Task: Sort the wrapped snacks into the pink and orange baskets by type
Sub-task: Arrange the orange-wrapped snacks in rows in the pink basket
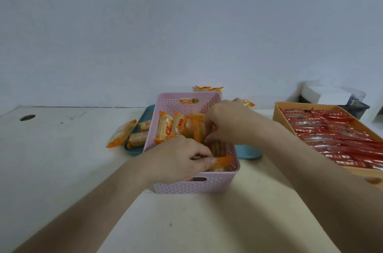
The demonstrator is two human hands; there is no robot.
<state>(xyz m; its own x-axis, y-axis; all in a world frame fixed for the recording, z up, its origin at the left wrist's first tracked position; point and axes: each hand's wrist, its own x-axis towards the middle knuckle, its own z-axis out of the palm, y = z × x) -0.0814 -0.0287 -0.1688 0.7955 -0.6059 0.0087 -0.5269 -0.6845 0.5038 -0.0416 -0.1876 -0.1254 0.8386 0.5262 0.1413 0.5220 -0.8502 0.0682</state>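
The pink basket (192, 185) stands at the centre of the table and holds several orange-and-yellow wrapped snacks (165, 126). My left hand (178, 159) reaches over its near rim and pinches the orange end of one such snack (223, 160) inside the basket. My right hand (228, 122) is deeper in the basket, fingers curled around a yellow snack among the standing ones. The orange basket (278, 113) at the right is packed with red wrapped snacks (323, 130).
A teal tray (134, 151) lies under and behind the pink basket, with three yellow snacks (121, 133) on its left part. More yellow snacks (209, 88) lie behind the basket. A white box (323, 93) sits at the back right. A cable hole (27, 117) is at the left.
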